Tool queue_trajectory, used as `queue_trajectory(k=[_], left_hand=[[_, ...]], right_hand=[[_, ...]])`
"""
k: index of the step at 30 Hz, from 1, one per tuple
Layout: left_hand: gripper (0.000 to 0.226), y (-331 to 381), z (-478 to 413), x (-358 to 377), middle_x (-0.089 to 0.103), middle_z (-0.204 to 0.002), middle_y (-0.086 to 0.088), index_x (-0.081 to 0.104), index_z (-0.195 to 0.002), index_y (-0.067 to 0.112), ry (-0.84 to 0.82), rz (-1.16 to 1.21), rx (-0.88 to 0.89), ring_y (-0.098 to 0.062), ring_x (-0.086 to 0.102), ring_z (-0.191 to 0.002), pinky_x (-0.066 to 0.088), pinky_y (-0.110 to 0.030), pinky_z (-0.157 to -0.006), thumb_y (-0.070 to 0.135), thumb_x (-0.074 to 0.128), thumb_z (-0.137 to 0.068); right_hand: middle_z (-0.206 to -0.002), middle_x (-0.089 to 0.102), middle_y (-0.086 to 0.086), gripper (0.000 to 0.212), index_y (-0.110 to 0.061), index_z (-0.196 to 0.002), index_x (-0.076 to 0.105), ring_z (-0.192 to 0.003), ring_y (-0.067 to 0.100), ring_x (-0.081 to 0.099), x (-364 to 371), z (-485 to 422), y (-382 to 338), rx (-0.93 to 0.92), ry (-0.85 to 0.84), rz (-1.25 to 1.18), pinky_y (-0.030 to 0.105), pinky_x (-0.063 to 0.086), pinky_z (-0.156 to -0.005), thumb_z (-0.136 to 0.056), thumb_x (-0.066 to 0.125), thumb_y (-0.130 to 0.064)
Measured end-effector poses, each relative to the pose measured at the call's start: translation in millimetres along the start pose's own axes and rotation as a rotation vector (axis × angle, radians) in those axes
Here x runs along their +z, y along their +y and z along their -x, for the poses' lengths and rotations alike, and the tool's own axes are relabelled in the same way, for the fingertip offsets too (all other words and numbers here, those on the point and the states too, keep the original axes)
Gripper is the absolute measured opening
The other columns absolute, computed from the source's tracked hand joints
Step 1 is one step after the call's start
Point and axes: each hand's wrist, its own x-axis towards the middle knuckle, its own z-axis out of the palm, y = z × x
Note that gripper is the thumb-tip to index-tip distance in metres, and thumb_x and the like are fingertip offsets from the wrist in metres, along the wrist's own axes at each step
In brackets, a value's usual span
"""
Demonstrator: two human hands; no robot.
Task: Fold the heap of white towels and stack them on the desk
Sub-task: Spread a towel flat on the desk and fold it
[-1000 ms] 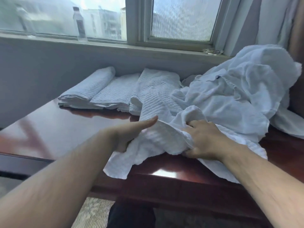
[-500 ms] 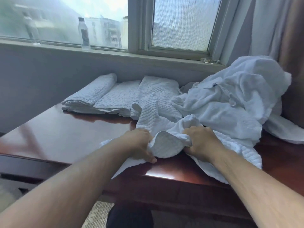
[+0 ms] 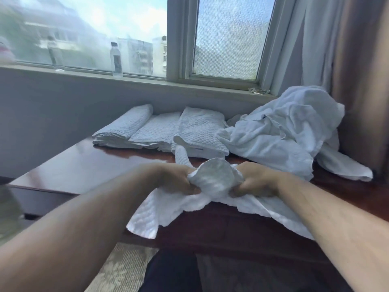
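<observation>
Head view, centre: left grip (image 3: 179, 180) and right grip (image 3: 255, 182) both clench the bunched towel (image 3: 213, 175). Soft, limp and light, it is probably best held by two corners, which the blur hides.

Both forearms converge from the lower corners toward frame centre; left hand (image 3: 176, 179) and right hand (image 3: 255, 180), fingers curled, grip the bunched white towel (image 3: 214, 178) between them.

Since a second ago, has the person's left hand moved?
Yes. The left hand has slid slightly right, judged against the folded towels behind it, and now grips the towel it was lying flat against.
</observation>
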Motion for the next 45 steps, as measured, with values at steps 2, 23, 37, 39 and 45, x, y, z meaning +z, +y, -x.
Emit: queue_trajectory(k=[2, 23, 37, 39, 45], left_hand=[[0.005, -0.4, 6.0, -12.8, 0.072, -0.085, 0.016, 0.069, -0.088, 0.041, -0.083, 0.248, -0.011, -0.006, 0.068, -0.084, 0.053, -0.021, -0.075, 0.037, 0.069, -0.092], [0.029, -17.0, -97.3, -24.2, 0.060, -0.104, -0.005, 0.045, -0.110, 0.021, 0.852, -0.374, -0.179, -0.028, 0.062, -0.086, 0.053, -0.043, -0.071, 0.028, 0.068, -0.093], [0.023, -47.7, -83.1, 18.8, 0.060, -0.120, 0.002, 0.061, -0.109, 0.029, 0.529, -0.216, -0.183, -0.025, 0.055, -0.119, 0.046, -0.038, -0.099, 0.041, 0.058, -0.089], [0.006, -46.2, -81.7, 16.3, 0.064, -0.109, 0.005, 0.059, -0.087, 0.026, 0.544, -0.246, -0.164, -0.023, 0.059, -0.112, 0.048, -0.035, -0.090, 0.033, 0.059, -0.087], [0.027, -44.3, -71.6, 11.2, 0.051, -0.073, 0.010, 0.039, -0.068, 0.025, 0.463, -0.310, -0.083, -0.021, 0.059, -0.088, 0.035, -0.031, -0.068, 0.019, 0.059, -0.085]], right_hand=[[-0.093, 0.074, 0.004, 0.024, -0.016, -0.089, 0.071, -0.089, 0.020, 0.070, -16.7, 1.4, -2.5, 0.056, -0.104, -0.140, 0.037, 0.054, -0.083, -0.068, 0.078, -0.027], [-0.106, 0.066, 0.009, 0.033, -0.014, -0.120, 0.052, -0.090, 0.030, 0.061, -32.0, -112.7, 15.9, 0.420, 0.494, 0.809, 0.036, 0.040, -0.070, -0.089, 0.064, -0.014], [-0.092, 0.060, 0.013, 0.056, -0.009, -0.094, 0.066, -0.086, 0.034, 0.057, 55.6, -57.6, 50.3, 0.349, 0.689, 0.625, 0.044, 0.050, -0.074, -0.067, 0.086, -0.053], [-0.115, 0.053, 0.021, 0.087, -0.010, -0.122, 0.058, -0.103, 0.039, 0.053, 54.2, -58.9, 55.8, 0.499, 0.651, 0.655, 0.048, 0.049, -0.084, -0.062, 0.080, -0.069], [-0.150, 0.028, 0.007, 0.051, -0.038, -0.137, 0.047, -0.135, 0.037, 0.028, 21.0, -61.4, 81.7, 0.379, 0.506, 0.613, 0.050, 0.031, -0.114, -0.090, 0.057, -0.021]])
